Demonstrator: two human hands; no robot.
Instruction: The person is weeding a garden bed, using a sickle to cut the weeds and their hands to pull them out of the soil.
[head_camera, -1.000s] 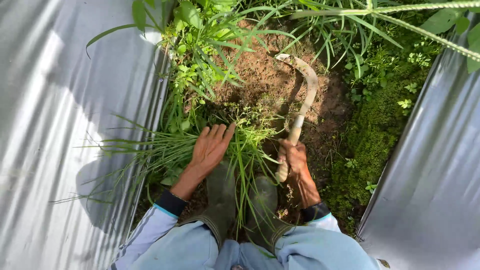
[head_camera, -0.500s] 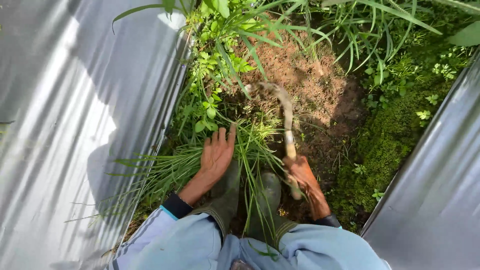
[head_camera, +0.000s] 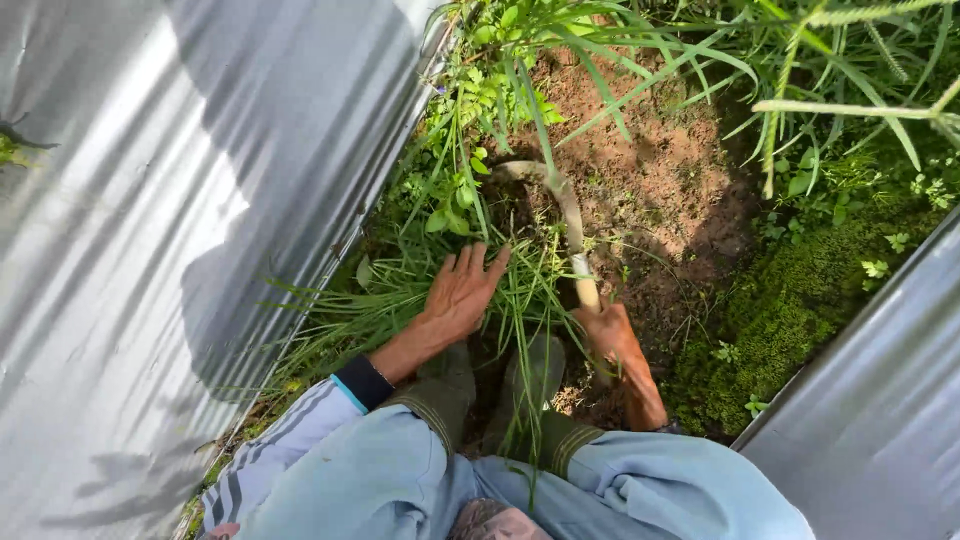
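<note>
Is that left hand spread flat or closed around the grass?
Spread flat. The left hand lies palm down on the grass clump, fingers straight and fanned apart, none curled around the blades.

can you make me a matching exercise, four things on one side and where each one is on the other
Things:
1. left hand
2. right hand
3. sickle
4. moss

Places:
A. along the right metal sheet
B. flat on the cut grass
C. blade curving into the weeds
D. gripping the handle, by the boots

Pairs: 1-B, 2-D, 3-C, 4-A
</note>
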